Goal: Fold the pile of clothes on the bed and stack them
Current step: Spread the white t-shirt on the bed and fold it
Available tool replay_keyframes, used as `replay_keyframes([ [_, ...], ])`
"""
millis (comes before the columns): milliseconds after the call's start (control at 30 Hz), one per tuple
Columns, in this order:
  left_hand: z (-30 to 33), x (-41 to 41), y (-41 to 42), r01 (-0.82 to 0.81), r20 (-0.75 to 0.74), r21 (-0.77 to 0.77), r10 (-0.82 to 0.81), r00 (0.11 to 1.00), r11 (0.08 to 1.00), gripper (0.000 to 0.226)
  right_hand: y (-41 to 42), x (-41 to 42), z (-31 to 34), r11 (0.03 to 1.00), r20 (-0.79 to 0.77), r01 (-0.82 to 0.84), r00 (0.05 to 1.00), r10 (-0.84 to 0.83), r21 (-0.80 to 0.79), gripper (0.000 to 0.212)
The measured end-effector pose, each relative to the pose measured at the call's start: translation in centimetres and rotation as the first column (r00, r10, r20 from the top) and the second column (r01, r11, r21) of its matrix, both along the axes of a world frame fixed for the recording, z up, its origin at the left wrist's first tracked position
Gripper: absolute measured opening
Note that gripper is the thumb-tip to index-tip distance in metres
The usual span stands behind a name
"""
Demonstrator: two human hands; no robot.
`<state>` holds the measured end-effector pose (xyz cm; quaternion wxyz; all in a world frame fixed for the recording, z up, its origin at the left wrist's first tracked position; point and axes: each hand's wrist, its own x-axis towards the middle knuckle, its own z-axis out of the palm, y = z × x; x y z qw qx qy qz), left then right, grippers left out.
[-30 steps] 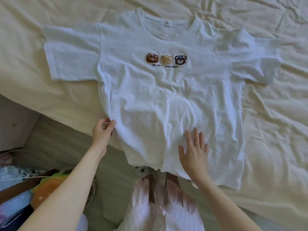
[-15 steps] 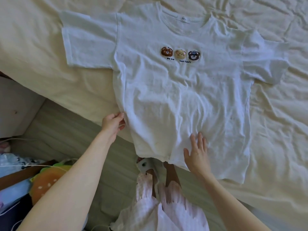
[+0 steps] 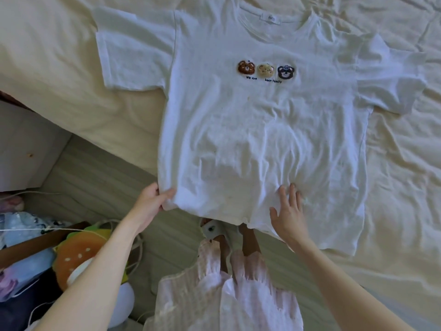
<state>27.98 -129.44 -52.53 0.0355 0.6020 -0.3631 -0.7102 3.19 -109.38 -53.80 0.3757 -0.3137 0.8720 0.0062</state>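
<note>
Head view shows your left hand (image 3: 150, 201) with its fingers (image 3: 170, 192) pinching the lower left corner of the white T-shirt (image 3: 262, 130). Your right hand (image 3: 290, 218) lies flat near the hem, fingers (image 3: 292, 191) straight and pressing the cloth. That shirt is spread front-up on the cream bed (image 3: 405, 187), its hem hanging over the bed's edge, above the floor (image 3: 95, 175).

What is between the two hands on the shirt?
In the head view, only the white T-shirt's wrinkled bottom hem lies between the left hand and right hand.
</note>
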Motion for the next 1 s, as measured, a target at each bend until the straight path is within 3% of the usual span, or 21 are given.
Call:
replay_keyframes([
  [200,-0.8,3.0,4.1,0.137,0.114,0.073,-0.144,0.983,0.988,0.028,1.5,1.2,0.1,0.995,0.011,-0.05,0.999,0.049,0.083,0.061],
  [333,-1.1,5.1,5.3,0.101,0.285,-0.077,-0.076,0.955,0.992,0.012,3.7,1.4,0.7,0.979,0.018,-0.085,0.996,0.083,0.183,0.055],
  [433,-1.3,6.0,5.0,0.216,0.481,-0.176,-0.107,0.87,0.961,0.007,6.1,0.4,1.5,0.967,-0.001,-0.05,0.999,0.052,0.251,0.05],
  [533,-1.4,5.5,5.1,0.337,0.631,-0.194,-0.146,0.762,0.921,0.021,8.7,-1.2,2.1,0.959,-0.026,0.052,0.999,-0.046,0.28,0.044],
  [633,-0.7,3.5,6.2,0.412,0.674,-0.23,-0.161,0.721,0.882,0.045,10.1,-3.0,2.4,0.954,-0.102,0.208,0.976,-0.19,0.215,0.037],
  [700,-0.3,1.3,7.5,0.574,0.679,-0.314,-0.244,0.692,0.756,0.046,10.5,-4.3,2.4,0.959,-0.193,0.259,0.953,-0.234,0.115,0.035],
  [767,-0.2,-1.8,9.5,0.721,0.622,-0.378,-0.417,0.663,0.581,0.044,10.3,-5.4,2.5,0.981,-0.266,0.195,0.947,-0.183,0.019,0.032],
  [833,-0.8,-5.4,11.8,0.822,0.569,-0.413,-0.593,0.57,0.393,0.047,9.9,-5.9,2.0,0.999,-0.256,0.006,0.967,-0.019,-0.053,0.034],
  [900,-2.1,-8.6,14.1,0.871,0.56,-0.442,-0.693,0.455,0.214,0.057,9.8,-6.0,1.0,0.962,-0.161,-0.275,0.949,0.273,0.01,0.042],
  [933,-2.6,-9.9,15.2,0.892,0.569,-0.425,-0.722,0.393,0.151,0.061,9.9,-5.8,0.4,0.917,-0.091,-0.394,0.913,0.398,0.056,0.044],
  [1000,-3.2,-11.7,16.7,0.953,0.567,-0.297,-0.791,0.23,0.063,0.062,10.6,-5.9,-0.4,0.87,0.006,-0.486,0.873,0.488,0.084,0.044],
])
